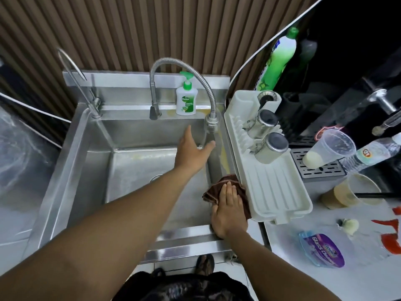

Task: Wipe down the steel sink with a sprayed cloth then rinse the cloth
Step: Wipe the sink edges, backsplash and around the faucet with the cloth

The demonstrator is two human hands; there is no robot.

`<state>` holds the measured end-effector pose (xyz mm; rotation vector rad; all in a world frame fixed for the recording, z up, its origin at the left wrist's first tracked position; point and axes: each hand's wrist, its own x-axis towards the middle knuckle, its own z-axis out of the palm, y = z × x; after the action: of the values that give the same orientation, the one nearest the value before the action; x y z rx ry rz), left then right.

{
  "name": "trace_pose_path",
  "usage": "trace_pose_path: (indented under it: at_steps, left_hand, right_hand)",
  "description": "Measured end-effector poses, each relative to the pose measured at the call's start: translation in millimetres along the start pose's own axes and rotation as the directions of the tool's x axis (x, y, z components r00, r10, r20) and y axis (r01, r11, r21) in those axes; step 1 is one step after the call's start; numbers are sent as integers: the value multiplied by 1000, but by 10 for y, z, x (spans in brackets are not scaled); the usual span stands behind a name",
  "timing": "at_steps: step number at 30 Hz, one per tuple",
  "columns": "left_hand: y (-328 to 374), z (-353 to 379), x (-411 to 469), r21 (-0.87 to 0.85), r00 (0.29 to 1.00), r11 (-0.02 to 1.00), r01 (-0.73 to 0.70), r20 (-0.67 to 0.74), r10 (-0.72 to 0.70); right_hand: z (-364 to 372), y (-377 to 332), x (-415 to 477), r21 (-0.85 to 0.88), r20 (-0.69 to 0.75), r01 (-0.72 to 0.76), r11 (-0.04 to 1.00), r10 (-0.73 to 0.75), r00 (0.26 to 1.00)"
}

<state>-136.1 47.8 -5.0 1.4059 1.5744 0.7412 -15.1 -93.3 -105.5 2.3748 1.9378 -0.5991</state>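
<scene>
Two hands work at a steel sink [138, 168]. The right hand [230, 210] lies flat, fingers straight and together, pressing a brown cloth [213, 192] against the sink's right wall, just beside a white rack [277, 192]. The left hand [191, 149] is open, fingers spread, holding nothing, below the tap head [212, 122] — water seems to run there. A good wipe probably calls for even palm pressure and overlapping strokes along the wall — corners included.

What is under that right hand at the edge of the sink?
A brown cloth, pressed flat by the right hand against the right edge of the steel sink, beside the white drainer tray. The cloth's middle and the steel beneath are covered.
</scene>
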Motion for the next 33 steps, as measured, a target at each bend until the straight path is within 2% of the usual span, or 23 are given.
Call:
trace_pose_path:
  at_steps: [5,11,13,19,24,27,29,33]
  left_hand:
    - [389,79,407,-210,1000,977,-26,-4,26]
    - [379,36,613,-217,986,971,-98,109,124]
    - [323,-28,507,-218,986,965,-143,57,159]
    - [-91,-185,153,-247,959,945,-216,-238,157]
    - [-351,-478,135,-186,953,961,-205,-263,152]
    - [-473,-599,136,-188,944,968,-169,-312,104]
    - [-516,-653,105,-236,928,962,-134,-371,38]
    - [-608,-722,53,-427,891,904,27,-400,-216]
  right_hand:
    - [-82,-26,247,19,-11,28,999,-27,1000]
    - [-68,56,299,-25,-26,58,998,-59,998]
    - [-42,67,219,-11,-44,42,999,-43,998]
    - [107,28,-161,16,-99,-46,999,47,994]
    - [111,-51,-69,-32,-83,-110,993,107,991]
    - [-26,-154,241,-98,-20,-117,988,116,993]
    - [-104,-195,485,-127,-29,-115,985,112,993]
    - [-185,-227,750,-197,4,-113,974,116,993]
